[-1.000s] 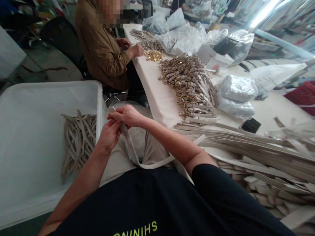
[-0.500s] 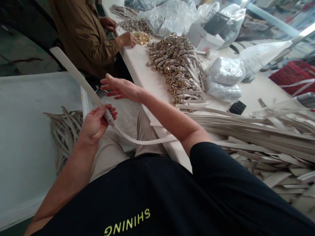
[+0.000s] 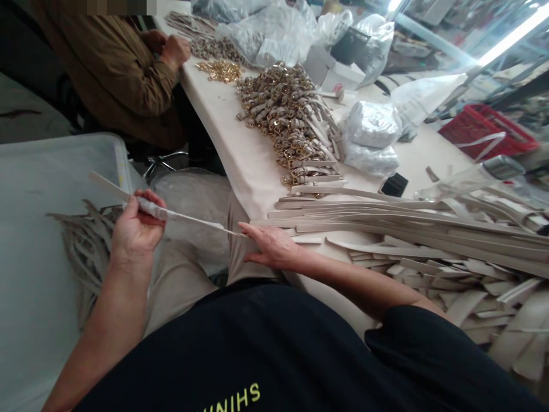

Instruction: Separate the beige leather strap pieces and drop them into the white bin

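A long, pale beige strap (image 3: 109, 186) slants across my lap, seen nearly edge-on toward its right end. My left hand (image 3: 139, 229) is closed around it, with a crumpled whitish wad (image 3: 152, 209), perhaps cloth, wrapped about the strap in the fingers. One flat end sticks out beyond the thumb, over the edge of the white bin. At the table's near edge, my right hand (image 3: 272, 247) has its fingers stretched out and its thumb apart. The strap's far part reaches these fingertips; whether it goes on under the hand is hidden.
Long beige strips (image 3: 364, 214) and shorter pieces (image 3: 463, 292) lie on the table at right. Beyond are a heap of buckled straps (image 3: 287, 114), gold metal parts (image 3: 221, 71) and plastic-wrapped packs (image 3: 372, 126). A white bin (image 3: 115, 150) holds more strips. Another person (image 3: 128, 80) sits at far left.
My right hand has come down and right, from above the lap to the strap's far part. My left hand has lowered slightly leftward. The strap went from sagging to nearly straight.
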`<action>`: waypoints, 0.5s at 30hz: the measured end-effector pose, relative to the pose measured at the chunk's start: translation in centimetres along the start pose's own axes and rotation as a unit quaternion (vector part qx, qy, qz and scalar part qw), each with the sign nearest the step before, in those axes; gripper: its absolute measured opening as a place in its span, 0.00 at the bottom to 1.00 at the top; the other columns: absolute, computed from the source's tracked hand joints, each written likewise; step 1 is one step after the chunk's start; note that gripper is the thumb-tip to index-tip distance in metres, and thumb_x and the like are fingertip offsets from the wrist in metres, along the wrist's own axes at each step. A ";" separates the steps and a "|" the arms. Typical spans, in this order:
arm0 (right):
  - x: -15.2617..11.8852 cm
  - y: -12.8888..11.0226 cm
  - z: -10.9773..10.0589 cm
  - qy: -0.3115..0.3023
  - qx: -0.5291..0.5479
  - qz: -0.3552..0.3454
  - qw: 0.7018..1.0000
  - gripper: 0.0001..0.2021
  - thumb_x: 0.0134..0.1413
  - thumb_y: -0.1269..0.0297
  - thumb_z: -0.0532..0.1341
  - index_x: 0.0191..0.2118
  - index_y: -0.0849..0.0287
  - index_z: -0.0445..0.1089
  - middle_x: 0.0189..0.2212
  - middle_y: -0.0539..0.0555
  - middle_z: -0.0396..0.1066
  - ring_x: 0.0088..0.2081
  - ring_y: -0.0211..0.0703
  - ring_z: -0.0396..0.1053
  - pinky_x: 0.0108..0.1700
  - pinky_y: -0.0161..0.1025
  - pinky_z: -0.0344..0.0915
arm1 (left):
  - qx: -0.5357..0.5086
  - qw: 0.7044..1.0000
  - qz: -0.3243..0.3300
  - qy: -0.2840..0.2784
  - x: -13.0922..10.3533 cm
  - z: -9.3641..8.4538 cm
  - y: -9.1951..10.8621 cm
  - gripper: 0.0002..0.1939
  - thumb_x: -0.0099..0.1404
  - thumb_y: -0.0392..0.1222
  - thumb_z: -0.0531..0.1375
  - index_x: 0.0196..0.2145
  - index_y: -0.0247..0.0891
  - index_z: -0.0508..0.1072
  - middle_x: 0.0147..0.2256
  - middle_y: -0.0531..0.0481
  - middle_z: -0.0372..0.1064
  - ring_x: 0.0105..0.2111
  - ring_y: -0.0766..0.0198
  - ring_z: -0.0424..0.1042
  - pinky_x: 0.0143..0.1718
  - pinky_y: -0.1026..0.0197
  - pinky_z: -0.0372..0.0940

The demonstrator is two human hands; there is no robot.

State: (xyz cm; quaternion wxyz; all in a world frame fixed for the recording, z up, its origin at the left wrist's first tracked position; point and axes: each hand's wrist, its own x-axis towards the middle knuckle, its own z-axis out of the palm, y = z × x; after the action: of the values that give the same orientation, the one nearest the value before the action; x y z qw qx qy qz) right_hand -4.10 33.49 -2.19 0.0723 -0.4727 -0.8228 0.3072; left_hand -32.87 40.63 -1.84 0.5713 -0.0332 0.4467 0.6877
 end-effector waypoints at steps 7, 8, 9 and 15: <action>6.9 -4.3 0.1 -0.027 0.125 -0.018 0.992 0.36 0.61 0.53 0.65 0.68 0.61 0.54 0.51 0.62 0.75 0.48 0.51 0.76 0.47 0.43 0.70 | -0.090 0.992 -0.070 -0.057 -3.5 1.6 -0.7 0.18 0.78 0.38 0.46 0.35 0.36 0.71 0.27 0.53 0.75 0.26 0.70 0.76 0.32 0.67 0.74; 7.9 -5.0 0.4 -0.028 0.146 -0.023 0.989 0.31 0.63 0.54 0.63 0.66 0.61 0.57 0.48 0.60 0.77 0.45 0.48 0.77 0.44 0.40 0.70 | -0.097 0.991 -0.077 -0.059 -3.8 1.3 -0.8 0.17 0.78 0.37 0.46 0.35 0.36 0.71 0.27 0.53 0.75 0.26 0.69 0.76 0.33 0.66 0.74; 8.8 -5.6 0.8 -0.033 0.167 -0.027 0.985 0.26 0.65 0.56 0.61 0.64 0.61 0.60 0.44 0.58 0.78 0.41 0.45 0.78 0.40 0.38 0.70 | -0.103 0.990 -0.081 -0.059 -4.0 0.9 -0.9 0.16 0.77 0.36 0.47 0.35 0.35 0.72 0.27 0.52 0.75 0.27 0.68 0.77 0.34 0.65 0.74; 11.1 -7.7 3.4 -0.149 0.234 -0.053 0.959 0.12 0.69 0.62 0.52 0.38 0.60 0.68 0.21 0.47 0.70 0.18 0.33 0.65 0.23 0.31 0.61 | -0.137 0.989 -0.036 -0.043 -3.7 -2.6 0.7 0.13 0.75 0.34 0.52 0.35 0.34 0.73 0.29 0.50 0.75 0.29 0.67 0.77 0.38 0.63 0.73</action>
State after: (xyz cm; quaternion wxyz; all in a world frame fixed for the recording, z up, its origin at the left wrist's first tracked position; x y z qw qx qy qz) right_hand -17.15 38.31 -2.36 0.0742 -0.3471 -0.7531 0.5539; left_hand -33.31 36.15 -0.92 0.6046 -0.0977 0.3219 0.7220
